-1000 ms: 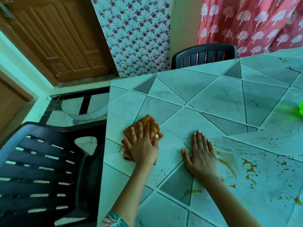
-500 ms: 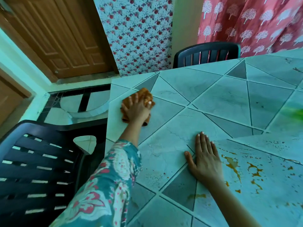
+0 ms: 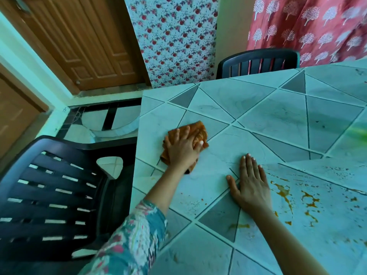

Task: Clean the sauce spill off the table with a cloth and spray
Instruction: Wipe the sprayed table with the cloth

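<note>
Left hand (image 3: 183,149) flat, fingers spread, pressing cloth (image 3: 200,130) near worktop (image 3: 278,116) left edge. Right hand (image 3: 251,183) flat, empty, bracing apart. Sauce (image 3: 286,193) just right of it, unwiped. Keep firm pressure; sweep cloth toward sauce.

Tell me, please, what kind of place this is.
Probably a home dining area: a tiled table with a plastic chair beside it, a wooden door and a printed curtain behind.

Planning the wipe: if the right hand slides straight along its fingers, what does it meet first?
The right hand meets only bare table, probably until the far-edge chair.
</note>
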Demonstrator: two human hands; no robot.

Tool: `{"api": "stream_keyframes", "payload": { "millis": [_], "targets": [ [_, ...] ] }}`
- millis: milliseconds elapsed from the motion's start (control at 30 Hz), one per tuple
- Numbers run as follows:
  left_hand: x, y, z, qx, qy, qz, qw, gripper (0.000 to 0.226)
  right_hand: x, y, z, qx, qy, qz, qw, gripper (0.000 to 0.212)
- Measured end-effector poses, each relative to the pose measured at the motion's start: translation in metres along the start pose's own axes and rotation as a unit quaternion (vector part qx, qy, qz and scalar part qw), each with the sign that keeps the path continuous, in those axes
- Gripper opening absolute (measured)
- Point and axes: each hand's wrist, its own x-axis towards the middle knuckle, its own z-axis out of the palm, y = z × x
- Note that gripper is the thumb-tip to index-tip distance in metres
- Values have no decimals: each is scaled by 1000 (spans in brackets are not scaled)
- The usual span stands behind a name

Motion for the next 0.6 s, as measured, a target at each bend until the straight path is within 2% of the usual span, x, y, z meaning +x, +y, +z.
{"api": "stream_keyframes", "payload": {
  "millis": [133,233,300,400,467,533,600],
  "targets": [
    [21,-73,-19,-23,16,-116,993,52,0,-1,-2,-5,-9,4,1000,90],
    [-16,-103,-21,-28,23,-133,990,52,1,-1,-1,-9,-10,2,1000,91],
    [-53,-97,-11,-33,45,-140,989,52,1,-1,0,-11,-6,1,1000,90],
    [-103,-53,7,-10,69,-113,991,53,2,-1,0,-7,-2,-1,1000,91],
    [-115,-21,14,-20,65,-69,995,63,2,0,0,-5,-6,4,1000,93],
    [-100,-6,13,-11,39,-36,999,64,2,-1,1,-7,-6,6,1000,94],
    [-70,-9,8,4,13,-26,1000,55,3,0,1,-9,-6,6,1000,95]
  ]
}}
